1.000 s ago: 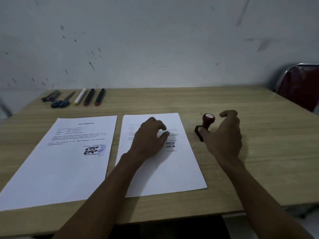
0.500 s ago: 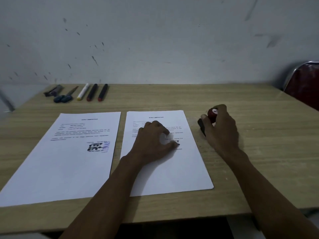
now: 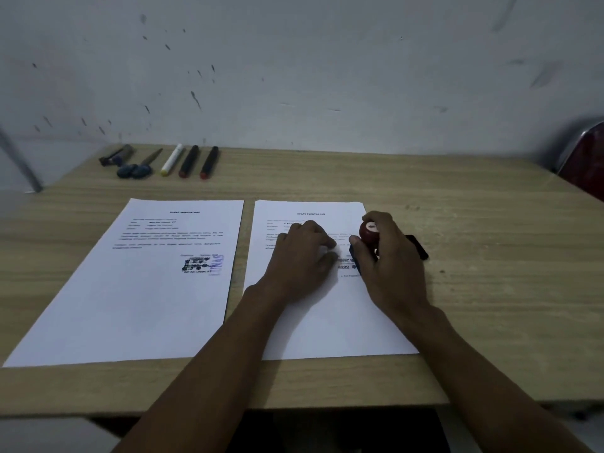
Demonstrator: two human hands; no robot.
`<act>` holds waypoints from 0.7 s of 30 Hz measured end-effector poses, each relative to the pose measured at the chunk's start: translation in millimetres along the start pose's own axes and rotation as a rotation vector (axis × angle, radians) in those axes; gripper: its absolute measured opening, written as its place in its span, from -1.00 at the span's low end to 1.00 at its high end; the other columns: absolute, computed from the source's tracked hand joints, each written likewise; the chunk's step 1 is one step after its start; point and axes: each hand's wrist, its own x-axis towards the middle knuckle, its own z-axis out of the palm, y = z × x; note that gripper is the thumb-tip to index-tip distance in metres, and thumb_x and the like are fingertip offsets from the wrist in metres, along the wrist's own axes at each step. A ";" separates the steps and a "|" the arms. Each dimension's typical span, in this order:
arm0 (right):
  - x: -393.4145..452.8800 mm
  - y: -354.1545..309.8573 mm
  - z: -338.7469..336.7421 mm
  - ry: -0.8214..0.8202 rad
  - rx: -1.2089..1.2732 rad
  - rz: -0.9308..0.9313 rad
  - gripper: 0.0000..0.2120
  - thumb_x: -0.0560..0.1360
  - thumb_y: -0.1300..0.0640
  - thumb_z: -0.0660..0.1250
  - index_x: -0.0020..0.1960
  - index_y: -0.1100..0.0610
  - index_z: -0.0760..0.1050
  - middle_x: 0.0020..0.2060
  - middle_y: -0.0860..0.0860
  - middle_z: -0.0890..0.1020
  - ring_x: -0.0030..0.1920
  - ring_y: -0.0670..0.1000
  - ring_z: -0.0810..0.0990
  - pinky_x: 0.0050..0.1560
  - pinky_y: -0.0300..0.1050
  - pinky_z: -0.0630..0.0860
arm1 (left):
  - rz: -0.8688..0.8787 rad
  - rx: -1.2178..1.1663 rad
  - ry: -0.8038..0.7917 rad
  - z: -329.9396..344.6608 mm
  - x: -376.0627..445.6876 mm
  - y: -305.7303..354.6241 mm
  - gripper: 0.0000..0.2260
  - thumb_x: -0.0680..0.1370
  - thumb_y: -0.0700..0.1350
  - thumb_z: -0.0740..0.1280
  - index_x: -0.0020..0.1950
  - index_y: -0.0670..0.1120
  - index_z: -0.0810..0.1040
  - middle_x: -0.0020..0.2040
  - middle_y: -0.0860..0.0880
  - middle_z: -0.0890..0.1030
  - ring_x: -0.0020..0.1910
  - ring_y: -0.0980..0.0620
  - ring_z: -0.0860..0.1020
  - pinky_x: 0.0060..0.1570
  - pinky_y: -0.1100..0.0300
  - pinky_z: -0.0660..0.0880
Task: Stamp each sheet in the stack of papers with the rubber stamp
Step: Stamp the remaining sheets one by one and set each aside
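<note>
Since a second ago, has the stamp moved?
Yes. The rubber stamp, gripped by the right hand, went left from the bare table onto the right sheet.

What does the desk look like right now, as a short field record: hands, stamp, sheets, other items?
left hand: fingers curled, pressing down on the right sheet
right hand: grips the rubber stamp over the right sheet's edge
ink pad: on the table, behind the right hand
left sheet: carries a purple stamp mark
far left: scissors, markers
</note>
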 end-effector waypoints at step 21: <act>-5.7 -0.5 2.4 0.006 -0.124 0.049 -0.77 0.54 0.09 0.34 0.13 0.16 0.42 -0.08 0.04 0.61 -0.08 0.12 0.54 -0.27 -0.10 0.33 | 0.005 0.017 0.029 5.3 -0.4 -4.6 -0.80 0.53 0.03 0.32 0.10 0.02 0.62 0.13 0.05 0.54 0.14 -0.02 0.44 0.05 0.09 0.30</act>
